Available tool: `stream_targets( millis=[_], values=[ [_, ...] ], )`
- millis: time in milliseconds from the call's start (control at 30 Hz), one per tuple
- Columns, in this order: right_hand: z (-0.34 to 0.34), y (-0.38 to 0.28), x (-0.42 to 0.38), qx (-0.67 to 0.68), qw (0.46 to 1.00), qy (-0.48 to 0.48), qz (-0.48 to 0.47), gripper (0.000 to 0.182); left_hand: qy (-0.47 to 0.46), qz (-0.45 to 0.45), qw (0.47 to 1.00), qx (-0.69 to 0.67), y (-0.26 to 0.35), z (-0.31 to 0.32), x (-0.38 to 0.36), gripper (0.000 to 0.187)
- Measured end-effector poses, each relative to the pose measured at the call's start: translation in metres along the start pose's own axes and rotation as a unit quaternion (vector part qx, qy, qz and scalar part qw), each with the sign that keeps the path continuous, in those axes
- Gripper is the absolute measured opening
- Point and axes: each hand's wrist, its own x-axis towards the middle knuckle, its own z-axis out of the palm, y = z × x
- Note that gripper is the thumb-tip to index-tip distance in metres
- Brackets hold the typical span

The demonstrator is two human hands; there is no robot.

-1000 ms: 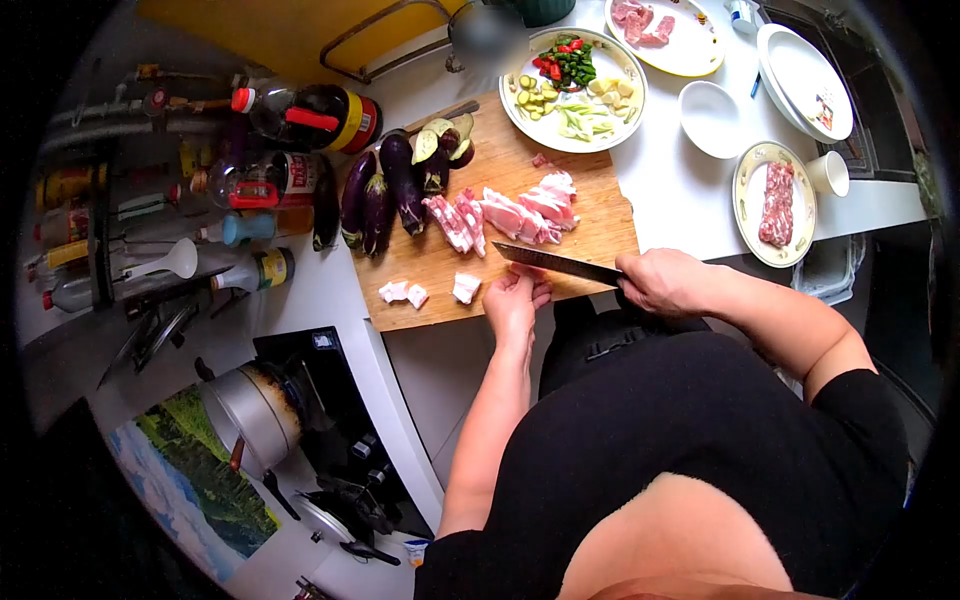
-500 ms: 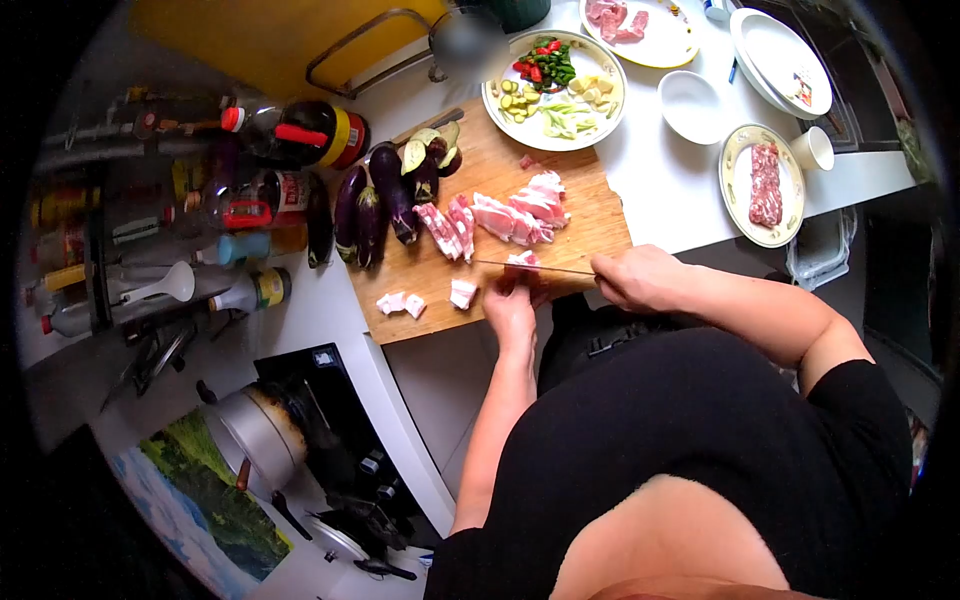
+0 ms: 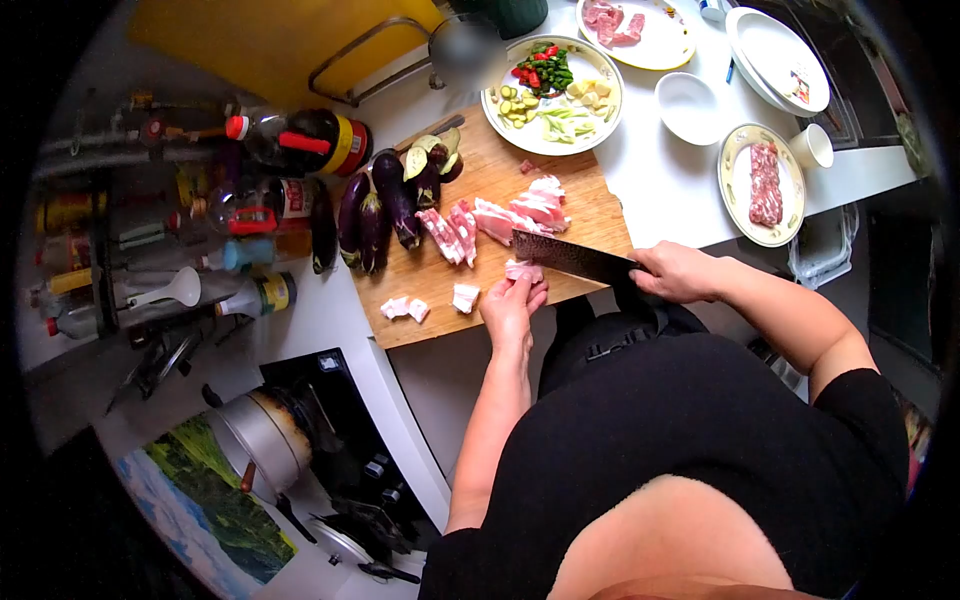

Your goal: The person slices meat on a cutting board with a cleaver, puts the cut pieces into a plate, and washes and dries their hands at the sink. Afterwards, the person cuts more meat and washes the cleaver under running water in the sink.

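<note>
My right hand point(image 3: 683, 272) is closed round the handle of a cleaver point(image 3: 572, 258), whose broad dark blade shows flat over the wooden board point(image 3: 440, 325). Near the board's front edge my left hand point(image 3: 513, 308) has its fingers closed on a small piece of pork point(image 3: 523, 271), close beside the blade. Behind the blade lie pork slices point(image 3: 540, 205), with more pork strips point(image 3: 447, 235) to their left. Two small groups of cut pork, one at the left point(image 3: 405, 308) and one nearer my hand point(image 3: 466, 297), rest on the board. Purple eggplants point(image 3: 394, 198) lie on its left side.
A plate of chopped vegetables point(image 3: 492, 118) overlaps the board's back edge. To the right are a white bowl point(image 3: 687, 108), a plate with minced meat point(image 3: 735, 205) and a paper cup point(image 3: 812, 147). Bottles point(image 3: 310, 140) stand left; a pot point(image 3: 262, 440) is at lower left.
The cleaver has turned from edge-on to showing its flat side, and its tip has moved right. My right hand has shifted slightly right and down. My left fingers are now more visible round the pork.
</note>
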Motion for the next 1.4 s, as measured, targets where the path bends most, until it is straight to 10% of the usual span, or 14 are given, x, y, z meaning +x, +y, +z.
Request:
stream_targets(
  millis=[167, 567, 767, 967, 1133, 1400],
  values=[
    [-0.011, -0.003, -0.001, 0.108, 0.991, -0.061, 0.044, 0.028, -0.005, 0.018, 1.0, -0.018, 0.006, 0.005, -0.001, 0.023],
    [-0.053, 0.036, -0.082, 0.124, 0.91, 0.383, 0.098, 0.022, -0.314, 0.128, 0.94, 0.041, 0.118, 0.216, 0.071, 0.019],
    [-0.082, 0.059, -0.088, 0.171, 0.86, 0.468, 0.108, 0.024, -0.275, 0.088, 0.957, -0.008, 0.141, 0.307, 0.123, 0.018],
    [-0.076, 0.075, -0.093, 0.268, 0.833, 0.479, 0.067, 0.022, -0.257, 0.275, 0.923, 0.081, 0.133, 0.228, 0.061, 0.038],
    [-0.058, 0.063, -0.076, 0.166, 0.894, 0.416, -0.032, 0.021, -0.023, 0.406, 0.901, 0.152, 0.065, 0.075, -0.008, 0.018],
    [-0.029, -0.024, 0.003, 0.016, 0.982, 0.149, -0.118, 0.016, 0.279, 0.314, 0.871, 0.257, -0.017, -0.065, -0.034, 0.031]
  ],
)
